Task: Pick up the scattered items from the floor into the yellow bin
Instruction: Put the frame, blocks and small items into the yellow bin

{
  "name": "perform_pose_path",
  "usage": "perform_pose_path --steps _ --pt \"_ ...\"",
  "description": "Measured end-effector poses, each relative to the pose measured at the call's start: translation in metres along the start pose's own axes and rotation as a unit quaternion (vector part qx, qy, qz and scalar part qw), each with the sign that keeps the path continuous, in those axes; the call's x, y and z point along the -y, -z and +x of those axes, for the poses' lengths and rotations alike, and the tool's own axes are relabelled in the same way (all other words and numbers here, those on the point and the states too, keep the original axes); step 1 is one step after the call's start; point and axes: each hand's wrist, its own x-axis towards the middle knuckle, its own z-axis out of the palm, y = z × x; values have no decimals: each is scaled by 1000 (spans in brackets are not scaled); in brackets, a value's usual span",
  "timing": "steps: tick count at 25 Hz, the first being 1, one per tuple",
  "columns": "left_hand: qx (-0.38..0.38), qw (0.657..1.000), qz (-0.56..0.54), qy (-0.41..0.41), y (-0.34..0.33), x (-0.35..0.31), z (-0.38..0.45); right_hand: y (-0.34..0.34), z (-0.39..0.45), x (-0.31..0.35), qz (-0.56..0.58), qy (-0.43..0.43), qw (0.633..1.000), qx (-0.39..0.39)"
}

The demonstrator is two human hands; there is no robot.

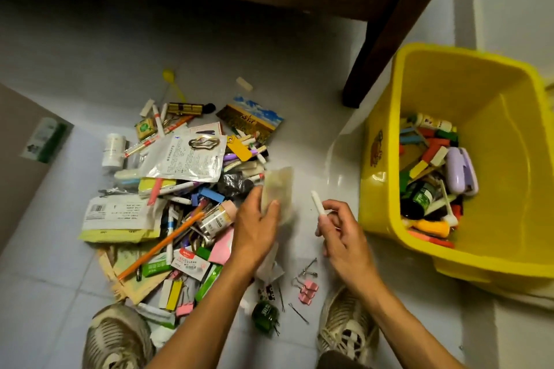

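A loose heap of scattered items (183, 189) covers the pale tiled floor (299, 75) at left: glossy foil sachets, paper slips, plastic pens, an orange pencil (160, 244) lying diagonally, its far end up-right; the left hand (257, 226) pinches a crinkled translucent packet (277, 193), long axis upright, at the heap's right edge; the right hand (340, 229) curls round a slim white stick (318, 206) pointing up and slightly left; farthest right, the smooth plastic yellow bin (386, 165) holds coloured blocks and bottles.
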Motion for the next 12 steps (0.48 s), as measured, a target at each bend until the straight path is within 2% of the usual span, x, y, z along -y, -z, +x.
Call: perform_pose_path --steps 1,3,5,6,7,8,10,12 --pt "17 997 -67 -30 -2 -28 -7 12 -5 19 52 22 997 -58" --pt "74 986 -125 -82 -15 -78 -17 36 -10 53 117 48 974 -186" --pt "146 972 -149 -104 -38 -128 -25 72 -14 84 109 78 949 -287" --pt "192 964 -153 -98 -49 -148 -28 90 -14 95 75 91 944 -309" --pt "218 962 -142 -84 -57 -162 -25 106 -12 102 10 94 945 -313" --pt "209 968 -127 -61 -58 -170 -23 118 -12 106 -76 95 945 -303" --pt "112 990 -81 -17 -38 -154 -19 123 -21 103 -210 131 931 -267" --pt "21 999 -43 16 -3 -102 -23 105 -32 83 -228 188 935 -195"
